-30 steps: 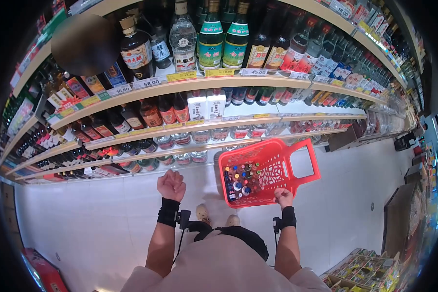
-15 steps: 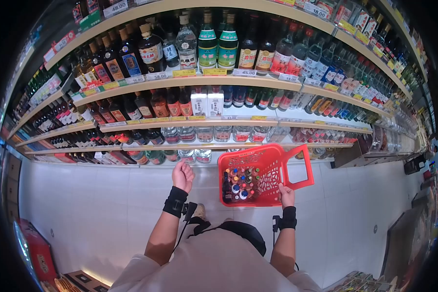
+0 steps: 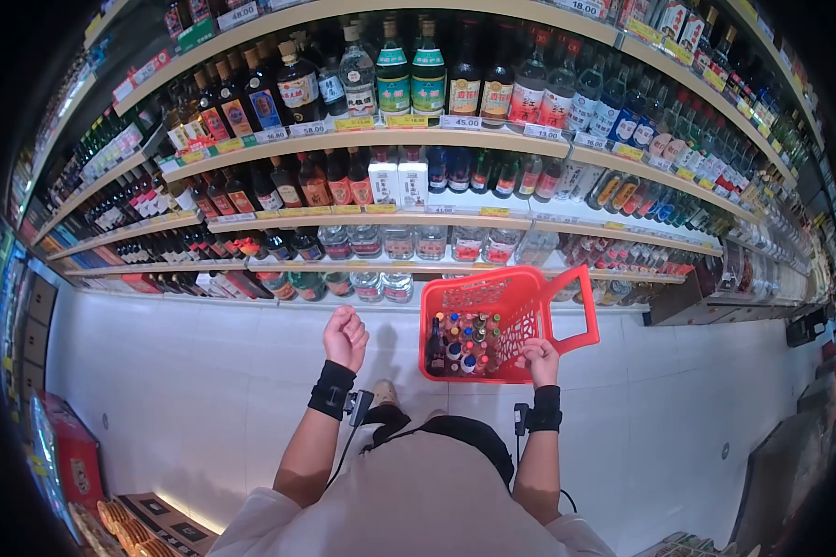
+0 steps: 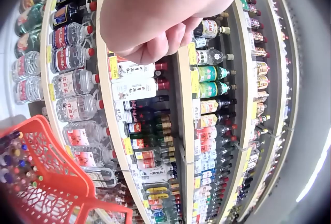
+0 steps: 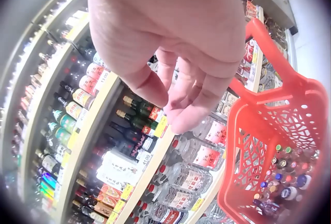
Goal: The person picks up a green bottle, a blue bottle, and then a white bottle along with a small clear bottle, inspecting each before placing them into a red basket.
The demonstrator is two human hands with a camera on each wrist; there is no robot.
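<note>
My left hand (image 3: pixel 345 339) is raised before the shelves, its fingers curled into the palm around nothing. In the left wrist view that hand (image 4: pixel 155 22) overlaps the shelved bottles. My right hand (image 3: pixel 539 360) overlaps the near rim of a red plastic shopping basket (image 3: pixel 483 290), close to its long handle (image 3: pixel 587 306). The right wrist view shows this hand (image 5: pixel 170 53) with fingers loosely bent and nothing between them. Small bottles (image 5: pixel 289 180) with coloured caps fill one end of the basket, a taller dark bottle (image 3: pixel 436 348) among them.
Curved in the head view, long shelves (image 3: pixel 502 221) of bottles run across the front. Green-labelled bottles (image 3: pixel 411 79) and white boxes (image 3: pixel 397 181) stand on them. Pale floor (image 3: pixel 659 399) lies around the feet. A red box (image 3: pixel 70 450) is at the lower left.
The head view has shifted, bringing more of the lower shelves in. My left hand has moved a little to the right, still curled. My right hand stays by the basket rim, fingers now turned inward.
</note>
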